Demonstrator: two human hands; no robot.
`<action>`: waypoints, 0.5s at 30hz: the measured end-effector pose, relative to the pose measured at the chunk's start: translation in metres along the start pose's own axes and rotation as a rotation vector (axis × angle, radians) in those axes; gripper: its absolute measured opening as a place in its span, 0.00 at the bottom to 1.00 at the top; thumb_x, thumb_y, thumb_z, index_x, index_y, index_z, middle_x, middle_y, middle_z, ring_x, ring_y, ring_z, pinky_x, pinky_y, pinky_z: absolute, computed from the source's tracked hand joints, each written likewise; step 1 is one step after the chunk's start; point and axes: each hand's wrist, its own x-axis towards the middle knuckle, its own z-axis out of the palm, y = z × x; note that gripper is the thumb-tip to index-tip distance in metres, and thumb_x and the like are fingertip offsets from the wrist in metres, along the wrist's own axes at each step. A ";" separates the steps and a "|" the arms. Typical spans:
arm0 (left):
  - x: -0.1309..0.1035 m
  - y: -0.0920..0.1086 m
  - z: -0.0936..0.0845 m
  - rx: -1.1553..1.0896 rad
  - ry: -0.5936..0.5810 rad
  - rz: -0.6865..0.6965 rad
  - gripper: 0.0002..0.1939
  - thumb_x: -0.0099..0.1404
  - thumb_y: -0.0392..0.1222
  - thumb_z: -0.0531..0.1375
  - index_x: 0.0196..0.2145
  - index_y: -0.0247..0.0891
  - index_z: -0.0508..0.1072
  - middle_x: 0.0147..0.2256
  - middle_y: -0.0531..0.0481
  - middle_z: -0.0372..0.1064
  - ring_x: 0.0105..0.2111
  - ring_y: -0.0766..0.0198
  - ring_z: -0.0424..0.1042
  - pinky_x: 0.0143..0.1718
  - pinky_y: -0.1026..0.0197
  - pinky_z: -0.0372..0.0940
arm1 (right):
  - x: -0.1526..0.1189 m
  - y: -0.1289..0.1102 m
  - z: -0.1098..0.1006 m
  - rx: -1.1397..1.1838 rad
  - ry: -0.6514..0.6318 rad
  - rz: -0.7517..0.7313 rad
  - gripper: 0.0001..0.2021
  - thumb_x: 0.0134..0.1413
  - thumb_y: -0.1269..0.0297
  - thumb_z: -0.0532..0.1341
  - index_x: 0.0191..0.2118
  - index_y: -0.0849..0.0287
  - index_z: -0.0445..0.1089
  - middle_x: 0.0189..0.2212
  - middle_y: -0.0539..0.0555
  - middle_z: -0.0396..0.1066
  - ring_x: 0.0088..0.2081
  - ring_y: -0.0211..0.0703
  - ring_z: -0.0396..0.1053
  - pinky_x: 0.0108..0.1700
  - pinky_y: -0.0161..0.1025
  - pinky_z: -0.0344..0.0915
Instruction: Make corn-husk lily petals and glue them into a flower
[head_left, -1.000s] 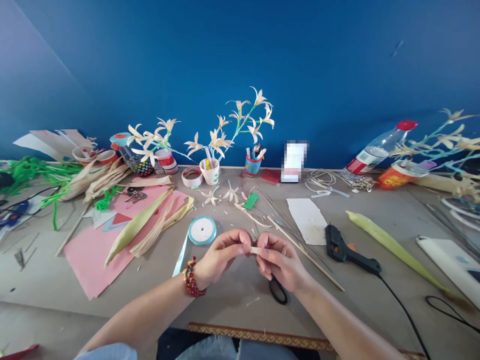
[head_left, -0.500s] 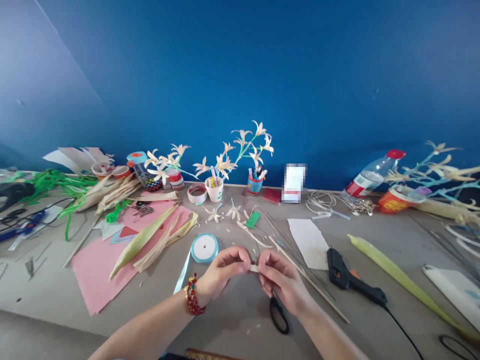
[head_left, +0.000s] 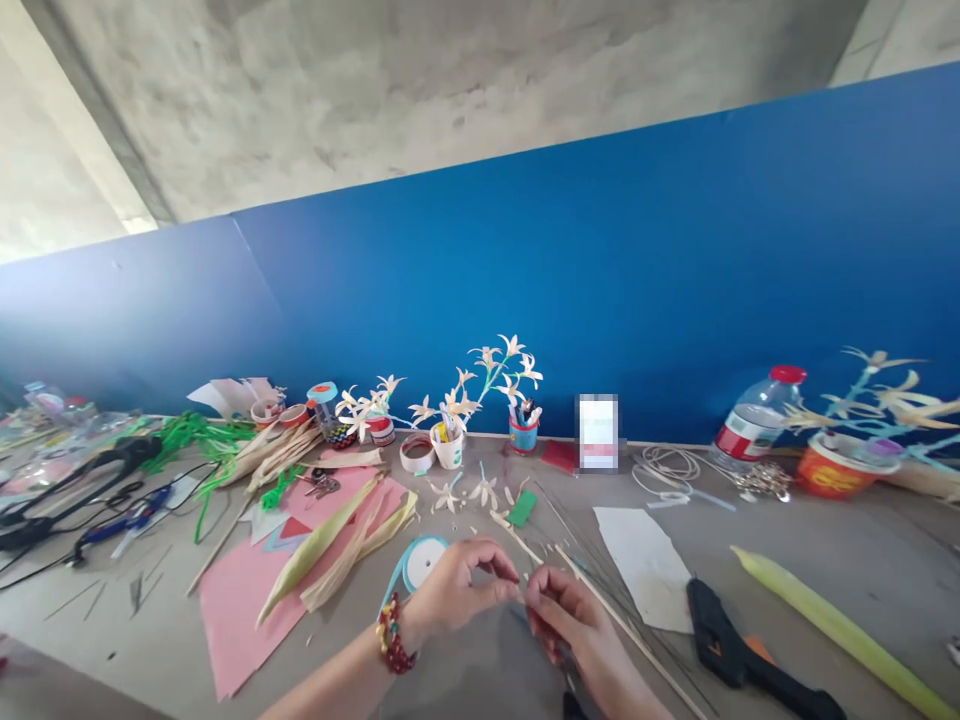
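My left hand (head_left: 469, 592), with a red beaded bracelet at the wrist, has its thumb and fingertips close around a tiny pale piece that is hard to make out. Close beside it, my right hand (head_left: 566, 620) is curled with thumb and forefinger pinched; what they grip is too small to tell. Black scissors (head_left: 574, 705) show partly beneath the right hand. A ribbon spool (head_left: 424, 563) lies just behind the left hand. Pale husk flowers (head_left: 444, 495) and a green piece (head_left: 522, 508) lie beyond both hands.
Pink paper (head_left: 240, 610) with corn husks (head_left: 319, 550) lies left. A black glue gun (head_left: 727, 640), white paper (head_left: 643, 565) and a long green husk (head_left: 832, 625) are right. Cups of flowers, a bottle (head_left: 754, 420) and a blue panel (head_left: 637, 270) stand behind.
The view has tilted up, showing the grey concrete above the blue panel. My fingertips have drawn slightly apart, and the pale strip between them is less visible. The scissors are mostly out of frame.
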 end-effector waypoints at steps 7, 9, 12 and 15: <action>0.003 -0.002 -0.013 0.088 -0.214 -0.073 0.09 0.62 0.47 0.63 0.33 0.38 0.78 0.30 0.53 0.75 0.32 0.63 0.72 0.35 0.65 0.65 | 0.001 0.001 -0.001 -0.114 -0.050 -0.038 0.23 0.49 0.41 0.68 0.29 0.59 0.68 0.18 0.46 0.67 0.15 0.29 0.54 0.17 0.28 0.55; 0.009 -0.006 -0.020 0.143 -0.201 -0.056 0.09 0.62 0.46 0.63 0.33 0.38 0.78 0.30 0.53 0.74 0.31 0.64 0.71 0.34 0.65 0.65 | 0.004 -0.001 -0.006 -0.173 -0.020 -0.104 0.22 0.50 0.42 0.67 0.30 0.60 0.70 0.19 0.47 0.67 0.15 0.30 0.55 0.17 0.29 0.54; 0.026 -0.016 -0.028 0.276 -0.102 -0.018 0.07 0.63 0.41 0.61 0.32 0.37 0.78 0.34 0.49 0.74 0.36 0.61 0.72 0.41 0.61 0.64 | 0.010 -0.008 -0.018 -0.216 0.187 -0.261 0.18 0.53 0.47 0.67 0.32 0.60 0.73 0.21 0.49 0.69 0.17 0.34 0.60 0.18 0.31 0.57; 0.046 -0.031 -0.031 0.408 -0.040 0.011 0.08 0.64 0.41 0.61 0.31 0.37 0.79 0.34 0.47 0.73 0.38 0.59 0.71 0.42 0.59 0.64 | 0.014 -0.017 -0.034 -0.139 0.421 -0.422 0.12 0.54 0.55 0.67 0.35 0.59 0.73 0.24 0.50 0.70 0.18 0.35 0.62 0.20 0.32 0.60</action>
